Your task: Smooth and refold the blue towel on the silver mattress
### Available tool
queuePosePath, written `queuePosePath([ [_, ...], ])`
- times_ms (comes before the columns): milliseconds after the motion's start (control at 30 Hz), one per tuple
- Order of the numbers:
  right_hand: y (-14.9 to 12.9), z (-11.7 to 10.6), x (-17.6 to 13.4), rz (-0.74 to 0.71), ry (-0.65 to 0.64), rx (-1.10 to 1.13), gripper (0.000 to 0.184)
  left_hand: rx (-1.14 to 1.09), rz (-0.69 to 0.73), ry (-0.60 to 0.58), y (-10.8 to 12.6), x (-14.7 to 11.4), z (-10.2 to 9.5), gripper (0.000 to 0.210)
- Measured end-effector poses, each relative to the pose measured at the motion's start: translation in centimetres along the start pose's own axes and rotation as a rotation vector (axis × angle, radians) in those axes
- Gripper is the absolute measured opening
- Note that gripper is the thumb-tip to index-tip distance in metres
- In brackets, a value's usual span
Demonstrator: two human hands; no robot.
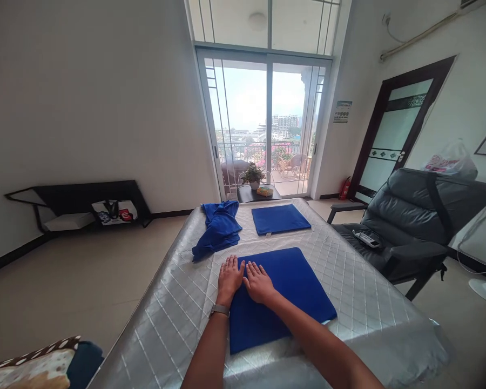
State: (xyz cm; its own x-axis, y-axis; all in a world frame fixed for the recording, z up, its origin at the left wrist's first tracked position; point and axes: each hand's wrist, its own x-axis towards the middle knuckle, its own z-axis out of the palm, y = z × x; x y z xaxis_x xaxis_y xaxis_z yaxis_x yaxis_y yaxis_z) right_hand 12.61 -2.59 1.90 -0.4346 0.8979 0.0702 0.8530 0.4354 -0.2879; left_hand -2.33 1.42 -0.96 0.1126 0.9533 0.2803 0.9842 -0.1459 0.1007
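Observation:
A flat blue cloth piece (283,292), roughly square like a cushion cover, lies spread on the quilted silvery table cover (178,302). My left hand (229,275) rests palm down at its upper left edge, fingers stretched forward; a watch band circles that wrist. Close beside it, my right hand (258,281) lies flat on the blue cloth, fingers extended. Farther off sits a second flat blue piece (281,219) with a small white tag on its near edge. To its left is a crumpled heap of blue cloth (219,227).
On the right stands a dark reclining armchair (413,216) with a power strip (366,238) on its seat. Beyond the table's far edge, a small black stand (247,195) bears a potted plant (252,175). Patterned fabric (36,367) shows at the lower left.

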Motion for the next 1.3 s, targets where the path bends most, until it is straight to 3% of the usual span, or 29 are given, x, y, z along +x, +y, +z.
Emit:
queuePosePath([
  [167, 1.4, -0.2, -0.9, 0.045, -0.013, -0.005, 0.070, 0.029, -0.061, -0.004, 0.2, 0.2, 0.0, 0.057],
  [600, 13.7, -3.9, -5.1, 0.349, -0.046, -0.123, 0.074, -0.008, -0.119, -0.027, 0.6, 0.3, -0.1, 0.066],
  [767, 16.0, -5.2, -6.3, 0.451, -0.052, -0.138, 0.072, -0.021, -0.122, -0.044, 0.6, 0.3, -0.4, 0.064],
  [900, 14.9, -6.1, -6.8, 0.449, -0.016, -0.164, 0.071, -0.033, -0.121, -0.031, 0.7, 0.3, -0.4, 0.064],
  [1033, 10.7, -6.1, -6.5, 0.266, 0.034, -0.146, 0.070, -0.026, -0.117, -0.017, 0.7, 0.4, -0.1, 0.063],
  [1167, 5.1, -4.7, -5.5, 0.073, 0.028, -0.067, 0.071, -0.017, -0.120, -0.020, 0.6, 0.3, -0.2, 0.063],
  [1300, 1.8, -2.4, -4.6, 0.022, 0.002, -0.012, 0.071, -0.010, -0.099, -0.018, 0.6, 0.2, -0.3, 0.063],
])
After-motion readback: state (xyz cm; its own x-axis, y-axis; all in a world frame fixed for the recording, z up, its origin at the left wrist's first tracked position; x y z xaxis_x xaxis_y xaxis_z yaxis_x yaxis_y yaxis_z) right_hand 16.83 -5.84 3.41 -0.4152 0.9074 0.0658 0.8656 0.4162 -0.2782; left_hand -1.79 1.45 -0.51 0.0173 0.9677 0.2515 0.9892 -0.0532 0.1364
